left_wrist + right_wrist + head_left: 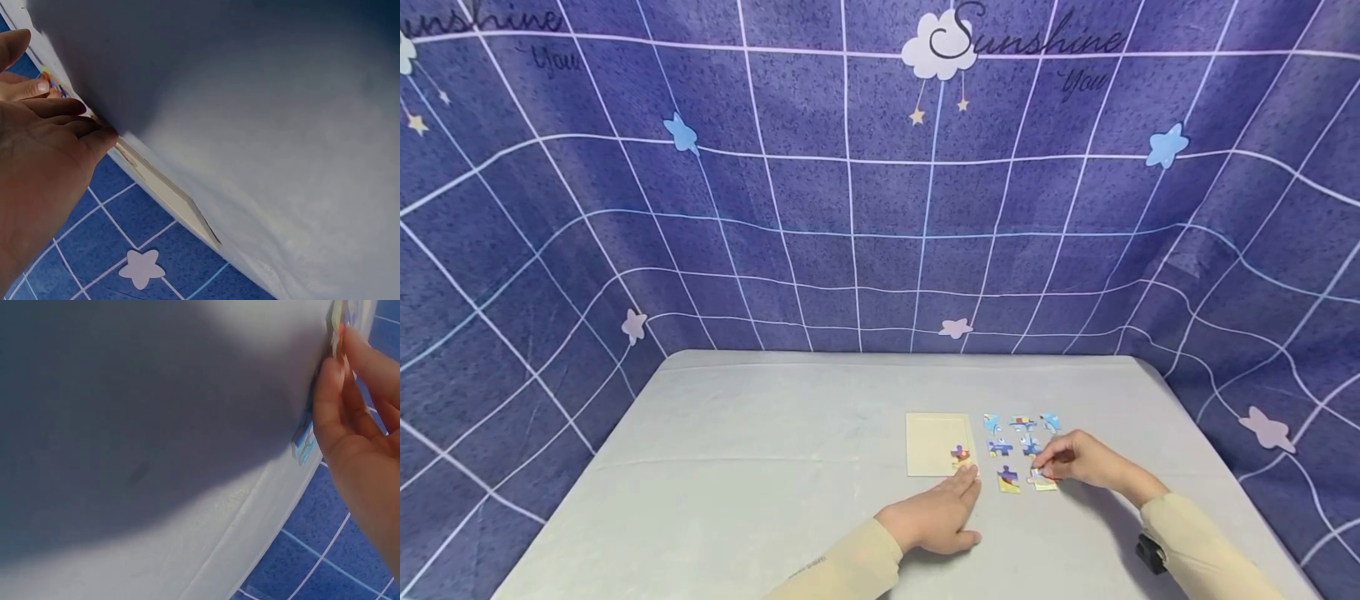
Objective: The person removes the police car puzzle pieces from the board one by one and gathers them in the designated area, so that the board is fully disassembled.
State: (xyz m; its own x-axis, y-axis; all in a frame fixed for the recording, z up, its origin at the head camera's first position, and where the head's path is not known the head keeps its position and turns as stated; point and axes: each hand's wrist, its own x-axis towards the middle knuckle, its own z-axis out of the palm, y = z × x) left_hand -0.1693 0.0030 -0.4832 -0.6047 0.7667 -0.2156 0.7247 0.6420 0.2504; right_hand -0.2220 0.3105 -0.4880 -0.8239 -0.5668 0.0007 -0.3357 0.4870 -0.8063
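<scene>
A square, light wooden puzzle board (927,443) lies on the table, one colourful piece (960,455) in its lower right corner. My left hand (934,515) rests its fingertips on the board's near right edge, fingers fairly straight. To the right of the board, my right hand (1090,461) pinches a jigsaw piece (1043,481) between thumb and fingers at the near right of the loose pieces. In the right wrist view, the pinched piece is partly hidden by the fingertips. The left wrist view has the left hand (53,147) against the board's edge.
Several loose jigsaw pieces (1000,447) lie in rough rows right of the board. A pale cloth covers the table (737,475). Behind and at both sides hangs a blue curtain (887,200) with a grid, stars and clouds.
</scene>
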